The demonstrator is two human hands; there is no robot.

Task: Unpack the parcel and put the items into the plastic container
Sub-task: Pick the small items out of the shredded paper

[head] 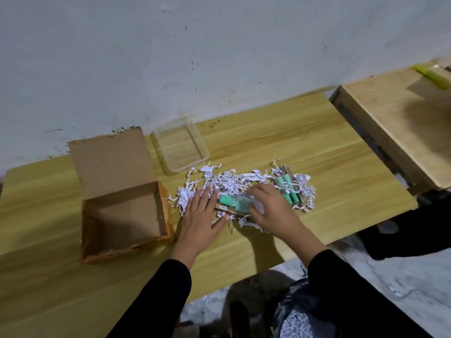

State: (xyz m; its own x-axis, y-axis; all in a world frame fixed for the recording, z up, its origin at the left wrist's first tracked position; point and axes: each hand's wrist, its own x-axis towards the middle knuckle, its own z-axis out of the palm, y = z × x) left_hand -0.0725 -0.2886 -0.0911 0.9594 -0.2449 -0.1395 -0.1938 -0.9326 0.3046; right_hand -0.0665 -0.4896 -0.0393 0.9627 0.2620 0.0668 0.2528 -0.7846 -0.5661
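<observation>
An open cardboard parcel box [127, 215] stands empty at the left of the wooden table, its lid flap up. A clear plastic container [180, 145] sits behind it near the wall, with nothing in it. A heap of white shredded paper [234, 184] lies on the table with several green cylindrical items in it: one group [288, 189] at the right, another pack [233, 203] between my hands. My left hand [200, 215] lies flat with fingers spread on the paper beside that pack. My right hand [273, 208] is curled over the pack's right end; its grip is blurred.
A second, lighter wooden table [395, 128] stands at the right with a yellow-green object [432, 76] on it. A black bag holding shredded paper [297, 315] sits on the floor below the table edge. The grey wall runs along the table's far side.
</observation>
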